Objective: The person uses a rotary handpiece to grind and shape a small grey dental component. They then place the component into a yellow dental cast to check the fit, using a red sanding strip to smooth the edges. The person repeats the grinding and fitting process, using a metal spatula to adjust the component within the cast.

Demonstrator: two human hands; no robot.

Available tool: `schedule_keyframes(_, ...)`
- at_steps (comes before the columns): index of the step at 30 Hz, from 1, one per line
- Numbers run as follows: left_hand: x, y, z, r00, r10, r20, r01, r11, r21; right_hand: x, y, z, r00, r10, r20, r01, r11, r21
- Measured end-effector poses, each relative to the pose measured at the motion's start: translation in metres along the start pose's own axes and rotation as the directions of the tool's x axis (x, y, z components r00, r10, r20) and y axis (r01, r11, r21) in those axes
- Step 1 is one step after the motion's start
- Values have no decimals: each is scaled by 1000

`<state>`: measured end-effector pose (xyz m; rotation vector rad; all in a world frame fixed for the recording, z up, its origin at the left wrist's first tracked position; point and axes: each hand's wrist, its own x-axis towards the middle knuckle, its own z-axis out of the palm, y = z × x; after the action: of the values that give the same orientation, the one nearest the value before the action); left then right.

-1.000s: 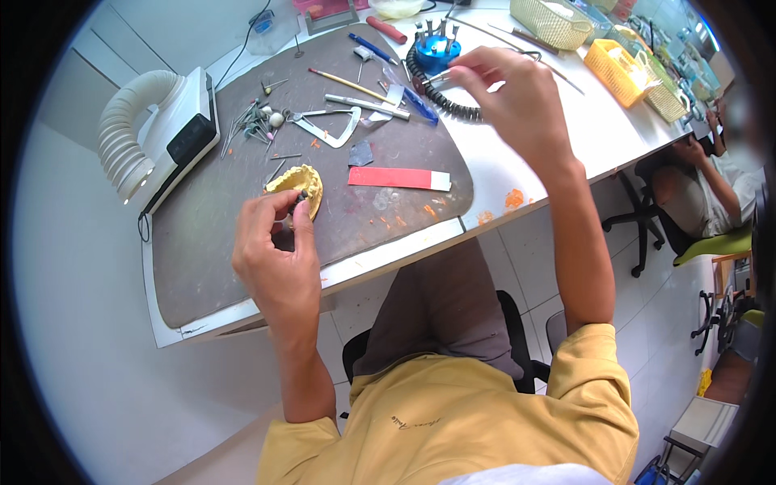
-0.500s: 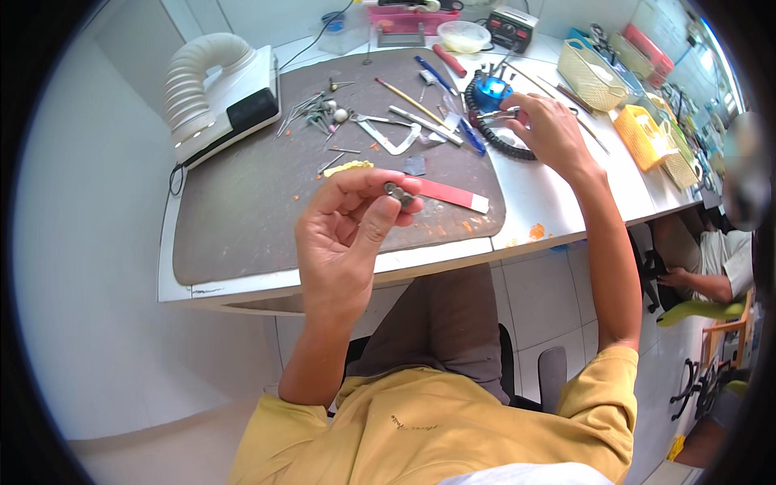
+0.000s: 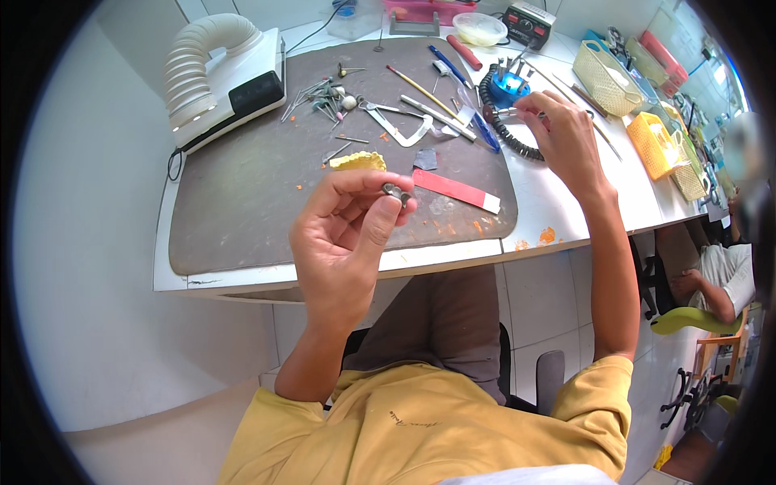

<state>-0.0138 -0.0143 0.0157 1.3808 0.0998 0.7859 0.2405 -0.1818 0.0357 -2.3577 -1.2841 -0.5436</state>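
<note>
My left hand point(image 3: 343, 230) is raised over the near part of the mat, pinching a small, dark grey dental metal piece point(image 3: 396, 194) with rounded ring-like parts between thumb and fingertips. At the right, my right hand point(image 3: 562, 133) has its fingers curled around a slim metal handpiece point(image 3: 506, 113), mostly hidden by the fingers. Beside it are a black coiled cord point(image 3: 517, 149) and a round blue bur stand point(image 3: 511, 86) with several upright bits. Just beyond my left hand lies a yellow dental cast point(image 3: 358, 161).
On the brown mat point(image 3: 234, 202) lie loose burs point(image 3: 327, 101), a metal caliper point(image 3: 396, 129), pens, a grey square and a red strip point(image 3: 457, 191). A white suction unit point(image 3: 242, 97) stands left; baskets point(image 3: 606, 79) and a control box point(image 3: 527, 26) stand right. Another person point(image 3: 719, 275) sits far right.
The view has shifted slightly, so the bench things sit a little differently. My left hand keeps its pinch on the metal piece; my right hand stays at the handpiece by the blue stand.
</note>
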Motion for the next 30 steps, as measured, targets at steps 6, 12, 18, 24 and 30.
schedule_keyframes(6, 5, -13, 9, 971, 106, 214, -233, 616, 752, 14, 12, 1, 993, -105, 63, 119, 941, -317)
schedule_keyframes(12, 19, -28, 9, 947, 196, 255, -302, 263, 916, 16, 34, 6, 973, -183, 139, 215, 939, -270)
schedule_keyframes(18, 16, -24, 14, 939, 267, 217, -317, 421, 850, 7, 46, -7, 952, -305, 38, 305, 923, -234)
schedule_keyframes(24, 5, -23, 72, 916, 142, 375, -270, 910, 315, -15, 2, -82, 947, -159, -280, 137, 986, -96)
schedule_keyframes(30, 21, -43, 148, 863, 313, 397, -325, 945, -38, -39, -52, -142, 997, -45, 67, 8, 883, 469)
